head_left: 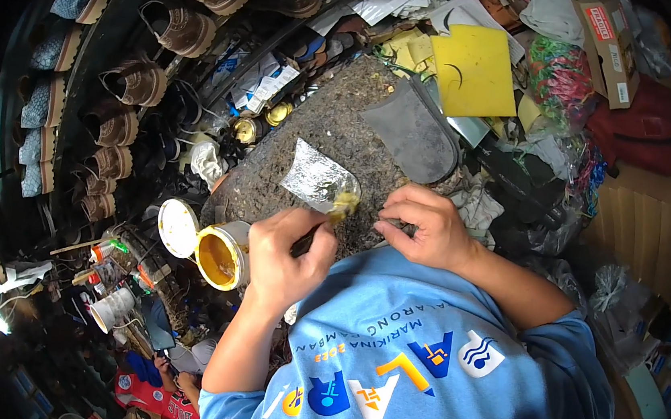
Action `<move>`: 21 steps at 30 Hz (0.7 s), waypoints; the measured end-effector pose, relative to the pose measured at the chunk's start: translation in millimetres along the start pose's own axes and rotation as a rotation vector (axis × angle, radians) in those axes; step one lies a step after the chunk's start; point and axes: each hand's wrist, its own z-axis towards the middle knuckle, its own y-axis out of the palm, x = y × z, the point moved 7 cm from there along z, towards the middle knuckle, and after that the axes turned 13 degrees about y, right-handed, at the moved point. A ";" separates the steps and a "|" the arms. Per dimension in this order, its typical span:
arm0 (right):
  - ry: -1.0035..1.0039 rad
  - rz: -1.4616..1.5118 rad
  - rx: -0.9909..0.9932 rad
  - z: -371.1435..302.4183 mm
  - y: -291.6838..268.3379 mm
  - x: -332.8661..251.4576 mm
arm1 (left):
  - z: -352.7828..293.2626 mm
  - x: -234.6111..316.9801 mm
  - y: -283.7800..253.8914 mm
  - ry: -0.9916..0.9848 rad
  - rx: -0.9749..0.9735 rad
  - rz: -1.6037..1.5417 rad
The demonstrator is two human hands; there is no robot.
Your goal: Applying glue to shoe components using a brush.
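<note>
My left hand (291, 252) is closed around a glue applicator, whose yellow, glue-smeared tip (344, 204) touches the near edge of a heel-shaped piece (315, 174). That piece lies flat on a rough dark work surface (276, 151), its top shiny with a wet-looking coat. To the right, my right hand (429, 225) is raised with its fingers curled and pinched toward the thumb; anything between them is too small to make out. Beside my left wrist stands an open tub of yellow-brown glue (222, 257). A grey rubber-like sheet with a rounded end (415, 132) lies beyond the coated piece.
Yellow sheets (474, 73) lie at the far right of the work surface. The tub's white lid (178, 228) rests against its left. Racks of brown shoes (179, 29) line the left. A cardboard box (607, 50) and red bag (642, 126) sit far right. Someone in red (160, 399) is lower left.
</note>
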 end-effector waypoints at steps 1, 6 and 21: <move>0.004 -0.004 0.005 -0.1 -0.3 0.6 | -3.0 -1.2 -2.6 0.002 0.008 0.004; 0.021 -0.009 0.001 2.8 3.0 1.3 | 6.0 2.6 2.7 0.058 0.100 0.036; 0.986 0.560 -0.294 13.3 39.0 27.4 | -43.3 -22.3 -48.7 -0.176 0.279 -0.181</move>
